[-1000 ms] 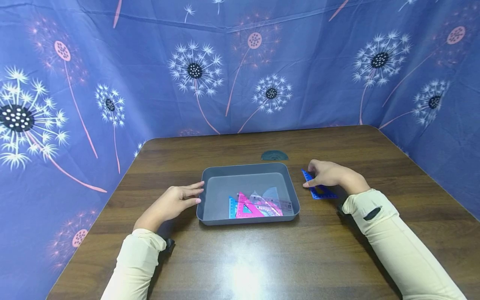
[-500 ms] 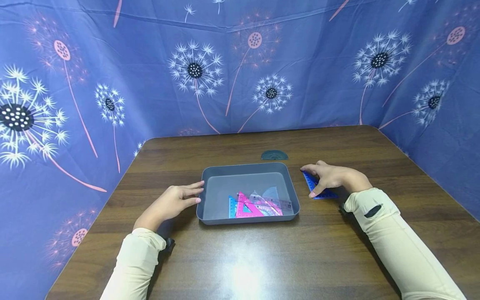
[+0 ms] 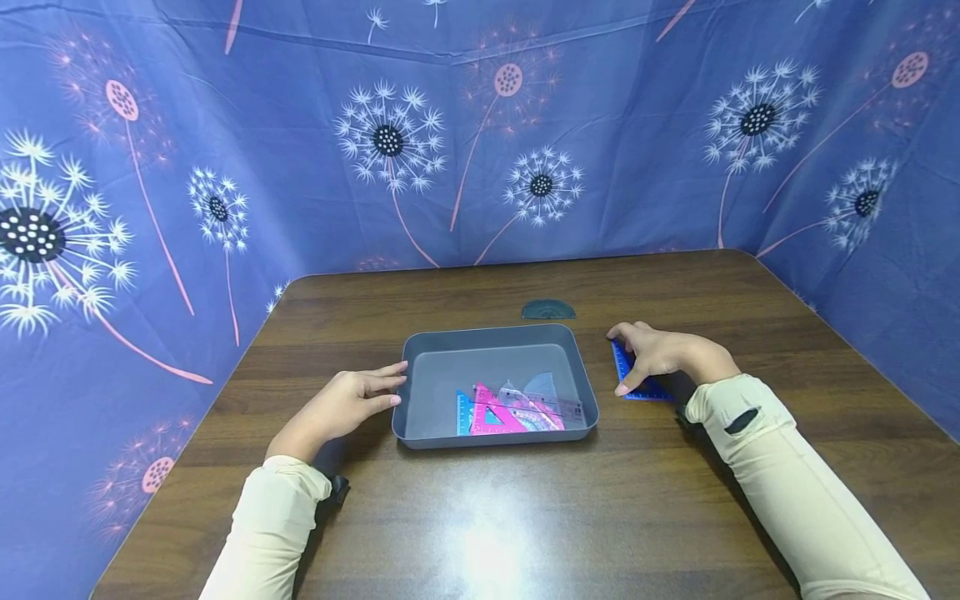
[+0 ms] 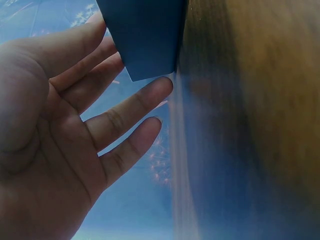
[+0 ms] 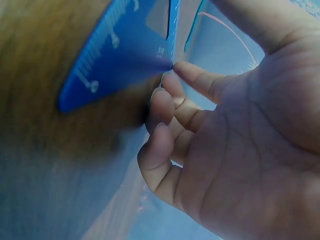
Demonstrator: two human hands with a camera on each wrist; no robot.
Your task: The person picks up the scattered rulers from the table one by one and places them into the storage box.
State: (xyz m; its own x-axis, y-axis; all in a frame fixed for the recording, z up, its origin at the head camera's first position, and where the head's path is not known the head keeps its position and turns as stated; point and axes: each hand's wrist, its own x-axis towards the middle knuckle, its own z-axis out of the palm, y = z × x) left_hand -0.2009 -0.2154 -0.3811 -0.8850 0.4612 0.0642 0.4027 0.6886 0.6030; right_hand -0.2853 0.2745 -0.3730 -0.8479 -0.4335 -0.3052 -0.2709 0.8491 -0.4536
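Observation:
My right hand [image 3: 660, 354] grips a blue triangular set square [image 3: 624, 367] on the wooden table, its thumb and fingers spread along the left side. In the right wrist view, fingertips meet the edge of the set square [image 5: 120, 55], and the other fingers are curled. My left hand [image 3: 348, 408] rests with extended fingers against the left wall of a grey tray [image 3: 450, 340]. From the left wrist, the tray's side [image 4: 145, 40] shows at the fingertips. Inside the tray lie a pink set square [image 3: 491, 417], a light-blue piece [image 3: 462, 412] with ruler markings and overlapping clear pieces [image 3: 540, 387].
A dark, half-round protractor [image 3: 549, 310] lies on the wooden table [image 3: 360, 308] behind the tray. Blue cloth with dandelion prints [image 3: 465, 167] hangs behind and beside the table. Light glares off the tabletop in front of the tray.
My right thumb has moved nearer along the blue set square, and the fingers have shifted their hold. The set square has turned and slid slightly right. The left hand and tray stay put.

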